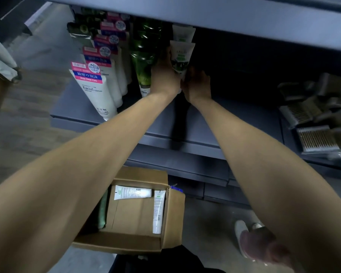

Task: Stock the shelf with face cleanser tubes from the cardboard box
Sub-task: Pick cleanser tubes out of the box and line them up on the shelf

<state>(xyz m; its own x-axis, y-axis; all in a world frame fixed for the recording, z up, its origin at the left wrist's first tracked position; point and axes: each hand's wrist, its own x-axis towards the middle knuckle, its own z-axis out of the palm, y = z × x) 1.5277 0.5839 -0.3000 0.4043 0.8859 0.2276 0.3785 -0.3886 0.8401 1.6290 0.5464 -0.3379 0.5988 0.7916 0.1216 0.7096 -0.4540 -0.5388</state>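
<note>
My left hand (pixel 163 75) and right hand (pixel 198 85) grasp the tube (pixel 181 56) at twelve o'clock; I stand it upright so its label faces out.

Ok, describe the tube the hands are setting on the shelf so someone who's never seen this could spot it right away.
Start at the grey shelf, where rows of tubes stand on their caps. Right of the glossy green tubes is a short pale row; its front tube sits between the left hand and the right hand. It alone is cream with dark green leafy artwork, unlike the pink-and-blue labelled white tubes further left.
</note>
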